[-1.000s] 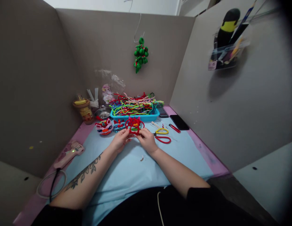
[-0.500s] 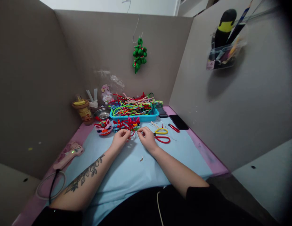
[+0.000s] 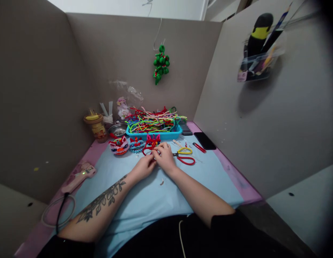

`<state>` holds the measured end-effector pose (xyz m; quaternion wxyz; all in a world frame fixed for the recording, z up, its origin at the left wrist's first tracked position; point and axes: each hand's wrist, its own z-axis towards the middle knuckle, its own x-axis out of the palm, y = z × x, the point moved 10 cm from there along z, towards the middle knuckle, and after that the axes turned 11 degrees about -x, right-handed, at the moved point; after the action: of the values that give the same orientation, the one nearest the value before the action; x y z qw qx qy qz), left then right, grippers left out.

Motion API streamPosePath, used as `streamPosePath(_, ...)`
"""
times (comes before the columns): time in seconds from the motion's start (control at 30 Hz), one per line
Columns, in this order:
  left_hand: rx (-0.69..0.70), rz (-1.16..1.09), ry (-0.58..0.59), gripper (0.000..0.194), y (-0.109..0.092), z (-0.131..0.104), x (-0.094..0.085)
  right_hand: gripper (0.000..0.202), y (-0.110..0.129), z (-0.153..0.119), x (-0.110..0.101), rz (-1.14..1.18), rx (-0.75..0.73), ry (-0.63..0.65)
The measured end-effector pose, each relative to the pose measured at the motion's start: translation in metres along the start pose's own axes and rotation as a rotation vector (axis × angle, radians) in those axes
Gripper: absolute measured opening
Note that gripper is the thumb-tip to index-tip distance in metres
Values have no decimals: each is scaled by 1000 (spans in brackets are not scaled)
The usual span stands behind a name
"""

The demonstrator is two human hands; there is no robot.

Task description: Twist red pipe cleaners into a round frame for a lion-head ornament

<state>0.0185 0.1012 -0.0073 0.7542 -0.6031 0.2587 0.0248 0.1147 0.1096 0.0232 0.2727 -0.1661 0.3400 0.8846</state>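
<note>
My left hand [image 3: 145,166] and my right hand [image 3: 164,157] meet above the blue cloth, fingers closed together on a red pipe cleaner [image 3: 145,151]. A loop of it shows to the left of the fingertips; the pinched part is hidden. Just behind my hands sits a red pipe-cleaner figure [image 3: 153,141] with pink ears. I cannot tell whether the held piece joins it. To its left are a light blue figure [image 3: 136,144] and a pink and red figure [image 3: 119,146]. Scissors [image 3: 186,157] with one yellow and one red handle lie right of my right hand.
A blue tray [image 3: 155,136] heaped with coloured pipe cleaners stands at the back, beside a metal bowl [image 3: 118,130] and a cup [image 3: 96,128]. On the right lie a red cutter [image 3: 199,147] and a phone [image 3: 205,141]. A glue gun [image 3: 79,178] with a cable rests at left.
My hands were slightly apart and have come together, the left moving right and nearer to me. The right fingers now lie over the left fingertips. The view has shifted slightly.
</note>
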Motion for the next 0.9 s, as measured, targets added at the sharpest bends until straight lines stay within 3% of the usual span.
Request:
streamPosePath(0.1, 64, 10, -71, 16, -14, -5, -12, 14, -16, 3, -7, 104, 91, -75)
streamPosePath(0.23, 66, -152, -534, 19, -13, -17, -73, 20, -45, 4, -23, 396, 273, -190)
streamPosePath(0.3, 66, -191, -571, 20, -10, -16, -83, 19, -48, 6, -27, 467, 284, -156)
streamPosePath(0.37, 81, -169, -493, 23, -11, -10, -78, 19, -43, 8, -28, 471, 247, -81)
streamPosePath(0.5, 184, 79, -307, 35, -28, -8, -49, 14, -23, 8, -29, 367, 116, 32)
streamPosePath(0.57, 240, 206, -254, 31, -36, -10, -36, 12, -11, 7, -26, 302, 36, 71)
streamPosePath(0.63, 259, 269, -263, 25, -38, -12, -32, 11, -3, 5, -24, 247, -29, 93)
streamPosePath(0.77, 241, 323, -378, 19, -36, -14, -40, 9, 2, 3, -22, 216, -72, 91)
streamPosePath(0.9, 263, 402, -384, 15, -38, -13, -37, 7, 1, 2, -22, 223, -74, 68)
